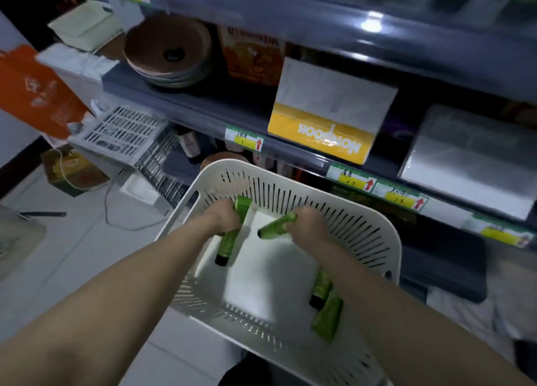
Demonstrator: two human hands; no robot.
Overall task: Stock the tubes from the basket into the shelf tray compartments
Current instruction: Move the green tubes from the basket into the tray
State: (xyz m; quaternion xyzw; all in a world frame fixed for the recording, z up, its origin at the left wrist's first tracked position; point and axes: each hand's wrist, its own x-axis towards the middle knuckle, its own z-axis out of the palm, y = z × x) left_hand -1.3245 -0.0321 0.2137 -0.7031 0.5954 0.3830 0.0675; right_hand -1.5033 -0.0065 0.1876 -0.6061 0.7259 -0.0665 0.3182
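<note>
The dark grey shelving unit [203, 106] is filling the whole far side of the view, its boards running at a slant from upper left to lower right. Below it, the white slotted plastic basket [363, 234] is sitting right in front of the person, its far rim just under the shelf edge with the yellow and green price labels [245, 138]. Up on the middle board, a white and yellow notebook box [328, 115] is leaning with its lettering upside down.

Both bare forearms are reaching down into the basket. The left hand [225, 214] is curling its fingers round the top of a green plastic tube with a black cap [229, 240]; the tube is hanging cap down at the basket's far left. The right hand [311, 226] is closing round the end of a second green tube [276, 226], which is pointing sideways, cap to the left, above the basket floor. Two more green tubes [327, 313] are lying together against the near right wall of the basket, partly hidden under the right forearm.
</note>
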